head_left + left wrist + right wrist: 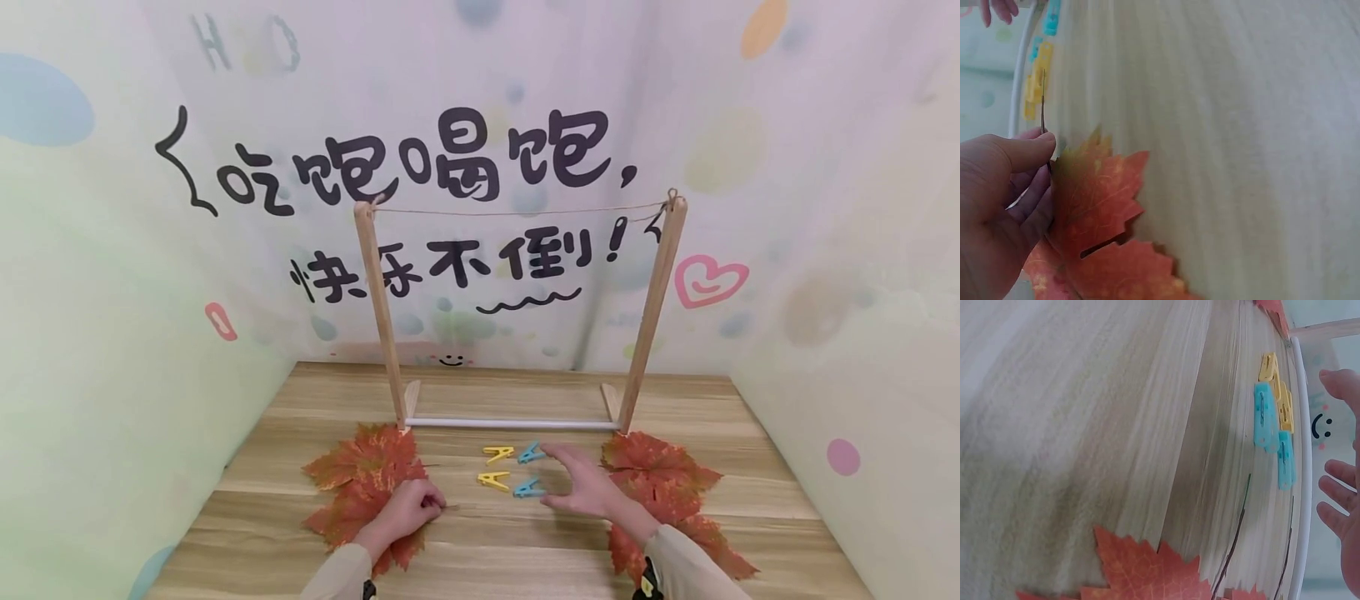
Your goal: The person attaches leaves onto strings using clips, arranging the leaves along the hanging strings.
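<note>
Between its thumb and fingers my left hand [408, 507] pinches the thin stem [1042, 112] of the nearer left artificial maple leaf [1100, 194]. Part of that leaf is hidden under the hand and wrist in the head view. Another orange-red maple leaf [363, 458] lies just beyond it. My right hand [592, 487] is spread, thumb and fingers apart, beside two blue clothespins [528, 488]; it holds nothing, and whether a fingertip touches them I cannot tell. Left of these lie two yellow clothespins [493, 481]. Two more maple leaves [663, 473] lie by the right forearm, partly covered by it.
Behind the clothespins stands a wooden frame with a left post [384, 317], a right post [654, 317] and a white rod [510, 423] low between them. A thin string [517, 213] spans the post tops. Printed cloth walls [825, 250] enclose the wood-grain tabletop [480, 558].
</note>
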{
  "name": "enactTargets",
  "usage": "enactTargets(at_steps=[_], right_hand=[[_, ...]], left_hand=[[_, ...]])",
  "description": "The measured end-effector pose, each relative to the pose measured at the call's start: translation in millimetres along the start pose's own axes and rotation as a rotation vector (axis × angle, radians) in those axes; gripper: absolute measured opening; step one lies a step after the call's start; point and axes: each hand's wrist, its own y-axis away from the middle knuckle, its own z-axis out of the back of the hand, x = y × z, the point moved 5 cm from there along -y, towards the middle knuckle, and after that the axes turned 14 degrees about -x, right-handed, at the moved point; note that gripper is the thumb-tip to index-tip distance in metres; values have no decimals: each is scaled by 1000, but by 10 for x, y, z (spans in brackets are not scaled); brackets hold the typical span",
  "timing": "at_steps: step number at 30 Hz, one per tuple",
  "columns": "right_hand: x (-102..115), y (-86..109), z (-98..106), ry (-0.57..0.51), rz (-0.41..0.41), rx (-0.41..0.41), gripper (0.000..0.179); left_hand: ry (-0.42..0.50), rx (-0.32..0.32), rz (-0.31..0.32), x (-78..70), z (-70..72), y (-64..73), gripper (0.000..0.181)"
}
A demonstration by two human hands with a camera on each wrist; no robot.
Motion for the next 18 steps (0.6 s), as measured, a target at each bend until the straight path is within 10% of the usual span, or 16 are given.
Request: enactTargets(at_steps=[18], right_hand=[[37,-9,-132,-35,1,43,68]], left_hand=[[42,-22,-51,-310,349,-232,4]])
